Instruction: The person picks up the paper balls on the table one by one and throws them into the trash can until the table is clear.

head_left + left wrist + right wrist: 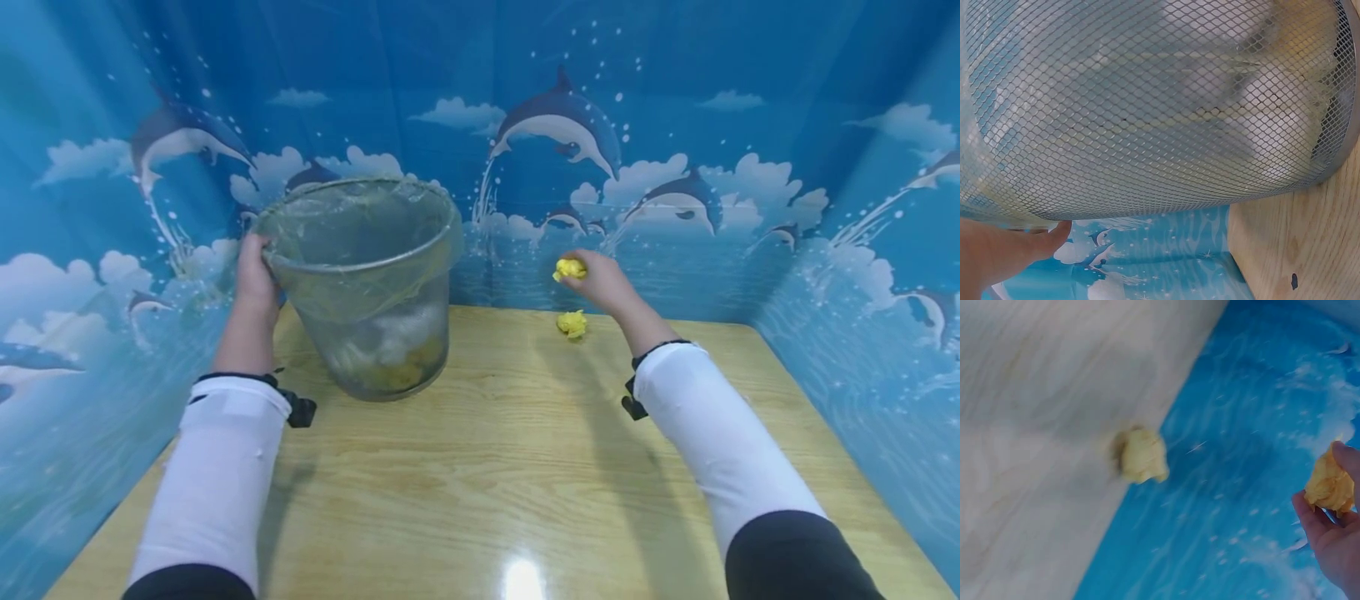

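My left hand (256,271) grips the left rim of a grey wire-mesh wastebasket (360,267), whose base is at the wooden table's surface. A thin translucent liner bag (352,296) folds over the rim. Through the mesh, whitish and yellow crumpled pieces (1272,100) show in the bottom. At the right, my right hand (602,285) pinches a crumpled yellow paper ball (570,268) between thumb and fingers, held above the table. A second yellow paper ball (572,324) lies on the table just below that hand, near the back edge.
The light wooden table (465,467) is bounded at the back and sides by a blue curtain (450,75) printed with dolphins and clouds. A bright light reflection shows on the tabletop at the front.
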The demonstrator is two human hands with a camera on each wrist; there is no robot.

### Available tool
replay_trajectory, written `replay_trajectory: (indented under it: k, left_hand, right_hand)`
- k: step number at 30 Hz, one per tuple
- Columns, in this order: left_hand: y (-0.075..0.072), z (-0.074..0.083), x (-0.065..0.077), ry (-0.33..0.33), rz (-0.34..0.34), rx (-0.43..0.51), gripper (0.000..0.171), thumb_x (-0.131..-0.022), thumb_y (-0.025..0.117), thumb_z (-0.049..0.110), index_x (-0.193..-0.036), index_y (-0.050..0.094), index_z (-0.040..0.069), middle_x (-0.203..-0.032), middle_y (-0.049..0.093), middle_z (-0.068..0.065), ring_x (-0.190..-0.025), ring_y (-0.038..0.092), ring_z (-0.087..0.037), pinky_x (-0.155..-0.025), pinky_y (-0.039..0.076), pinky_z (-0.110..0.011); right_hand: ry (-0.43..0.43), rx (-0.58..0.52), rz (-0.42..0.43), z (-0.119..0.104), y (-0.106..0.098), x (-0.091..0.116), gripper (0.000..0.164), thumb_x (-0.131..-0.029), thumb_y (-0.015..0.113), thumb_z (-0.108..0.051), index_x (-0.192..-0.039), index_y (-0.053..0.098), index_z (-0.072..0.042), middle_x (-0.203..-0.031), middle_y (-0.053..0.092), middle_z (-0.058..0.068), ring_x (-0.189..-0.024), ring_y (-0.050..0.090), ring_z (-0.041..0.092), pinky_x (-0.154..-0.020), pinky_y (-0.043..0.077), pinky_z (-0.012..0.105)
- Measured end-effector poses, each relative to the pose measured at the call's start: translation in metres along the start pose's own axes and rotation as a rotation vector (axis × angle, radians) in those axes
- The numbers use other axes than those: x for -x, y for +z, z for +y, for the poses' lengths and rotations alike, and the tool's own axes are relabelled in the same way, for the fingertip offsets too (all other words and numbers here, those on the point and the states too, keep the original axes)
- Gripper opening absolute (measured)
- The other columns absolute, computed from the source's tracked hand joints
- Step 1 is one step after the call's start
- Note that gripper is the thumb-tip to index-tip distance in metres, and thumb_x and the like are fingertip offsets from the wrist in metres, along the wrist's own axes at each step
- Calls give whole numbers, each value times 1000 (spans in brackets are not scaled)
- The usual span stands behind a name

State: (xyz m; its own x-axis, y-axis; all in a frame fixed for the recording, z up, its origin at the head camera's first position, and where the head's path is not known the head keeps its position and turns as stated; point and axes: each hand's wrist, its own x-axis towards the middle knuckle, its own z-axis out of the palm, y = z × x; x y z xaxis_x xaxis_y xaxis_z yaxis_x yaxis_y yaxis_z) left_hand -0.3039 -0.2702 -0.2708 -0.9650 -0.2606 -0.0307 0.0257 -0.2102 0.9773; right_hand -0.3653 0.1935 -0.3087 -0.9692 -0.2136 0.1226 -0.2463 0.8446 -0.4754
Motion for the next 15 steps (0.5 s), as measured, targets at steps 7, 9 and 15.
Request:
replay_trajectory:
  k: [7, 9, 15]
  left_hand:
    - [0, 0, -1, -4, 5, -10, 68, -96, 26, 36, -156, -6, 28, -160, -20, 15, -147, -10, -3, -98, 19, -21]
    - [0, -1, -1, -3, 10, -19, 69, -96, 26, 36, -156, -7, 28, -160, -21, 15, -147, -12, -4, -102, 18, -22]
    - [1, 1, 0, -13, 10, -24, 69, -97, 26, 36, -155, -9, 29, -159, -23, 16, -146, -17, -4, -103, 17, -24]
  right_hand:
    - [-72, -118, 111, -48, -11, -5, 51, -96, 60, -28, -143, 46, -12, -142, 48, 13, -121, 50, 32, -96, 44, 48]
    - [-96, -140, 139, -61, -13, -7, 50, -96, 61, -28, -142, 47, -13, -141, 48, 13, -121, 50, 31, -97, 44, 47]
    - [-162, -191, 200, -96, -19, -11, 48, -95, 61, -30, -141, 50, -18, -137, 52, 10, -120, 51, 26, -96, 46, 42]
